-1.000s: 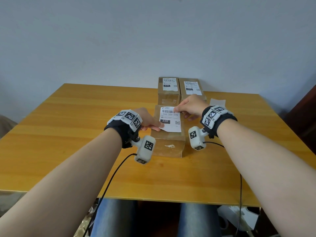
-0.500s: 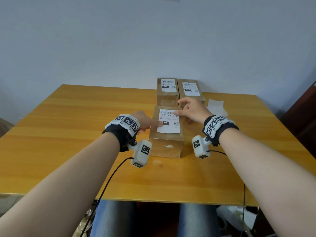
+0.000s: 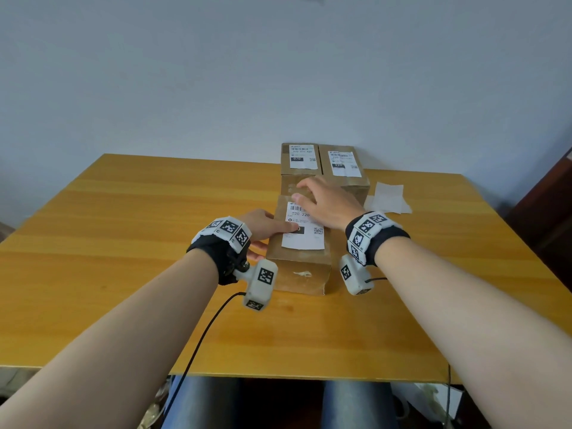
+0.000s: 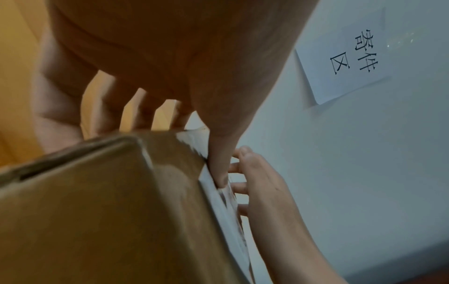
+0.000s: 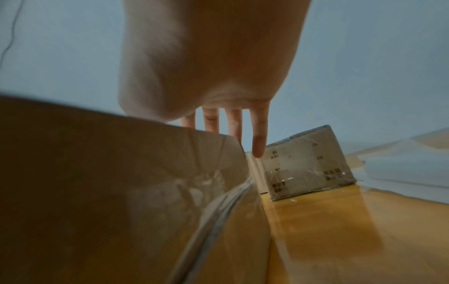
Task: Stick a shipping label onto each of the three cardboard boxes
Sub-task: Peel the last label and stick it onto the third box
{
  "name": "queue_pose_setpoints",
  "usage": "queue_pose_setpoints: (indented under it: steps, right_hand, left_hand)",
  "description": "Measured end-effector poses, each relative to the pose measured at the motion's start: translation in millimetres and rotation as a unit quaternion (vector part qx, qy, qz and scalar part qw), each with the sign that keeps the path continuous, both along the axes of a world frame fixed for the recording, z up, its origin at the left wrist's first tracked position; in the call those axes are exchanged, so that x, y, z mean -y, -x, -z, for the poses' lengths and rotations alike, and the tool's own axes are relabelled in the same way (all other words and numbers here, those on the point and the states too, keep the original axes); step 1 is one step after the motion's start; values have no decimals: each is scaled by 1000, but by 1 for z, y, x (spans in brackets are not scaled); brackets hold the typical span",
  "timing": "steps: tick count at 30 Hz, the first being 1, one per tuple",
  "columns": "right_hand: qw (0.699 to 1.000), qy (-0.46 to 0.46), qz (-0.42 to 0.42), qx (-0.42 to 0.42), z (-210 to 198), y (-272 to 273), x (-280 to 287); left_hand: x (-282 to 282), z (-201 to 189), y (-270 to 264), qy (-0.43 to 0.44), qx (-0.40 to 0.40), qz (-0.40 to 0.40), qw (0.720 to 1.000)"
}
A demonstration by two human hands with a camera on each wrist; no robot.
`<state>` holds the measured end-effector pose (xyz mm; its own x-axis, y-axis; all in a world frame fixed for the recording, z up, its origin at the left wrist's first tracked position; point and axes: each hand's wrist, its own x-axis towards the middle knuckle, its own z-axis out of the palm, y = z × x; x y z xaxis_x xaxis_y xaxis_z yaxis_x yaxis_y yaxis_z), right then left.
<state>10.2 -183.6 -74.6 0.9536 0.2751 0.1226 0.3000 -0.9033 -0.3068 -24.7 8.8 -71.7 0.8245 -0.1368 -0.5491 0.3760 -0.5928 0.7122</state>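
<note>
The near cardboard box lies on the table in front of me with a white shipping label on its top. My left hand is at the box's left edge, its thumb pressed flat on the label and its fingers running down the box's side. My right hand lies open with spread, straight fingers over the label's far end. Behind it stand two more boxes, each with a label on top.
White backing papers lie on the wooden table to the right of the boxes. A paper sign hangs on the wall behind. A cable runs from each wrist camera off the table's front edge.
My right hand let go of the label's far right corner and now lies flat across its far end, shifted left. The left thumb has slid further onto the label.
</note>
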Motion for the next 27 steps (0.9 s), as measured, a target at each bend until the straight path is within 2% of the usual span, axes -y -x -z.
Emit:
queue_pose_setpoints:
  steps: [7, 15, 27]
  right_hand:
    - [999, 31, 32, -15, 4, -4, -22]
    - [997, 48, 64, -2, 23, -5, -28]
    - [991, 102, 92, 8, 26, -5, -27]
  left_hand:
    - [-4, 4, -3, 9, 3, -2, 1000]
    - [-6, 7, -6, 17, 3, -4, 1000]
    - [-8, 10, -5, 41, -5, -20, 999]
